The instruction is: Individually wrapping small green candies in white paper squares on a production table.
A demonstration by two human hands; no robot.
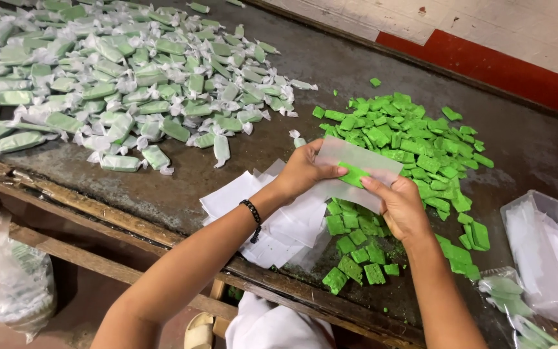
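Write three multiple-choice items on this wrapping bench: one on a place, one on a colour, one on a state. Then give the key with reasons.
1. Where does the pile of wrapped pieces lie?
A. far left of the table
B. near right corner
C. on the floor

2. What colour are the unwrapped blocks?
A. red
B. green
C. brown

3. What state is the block held between the left hand and right hand in?
A. fully twisted shut
B. lying on an open clear wrapper sheet
C. bare, with no wrapper

Key: 1 A, the wrapped heap fills the upper left; 2 B, all loose blocks are bright green; 3 B, the sheet is still flat and untwisted.
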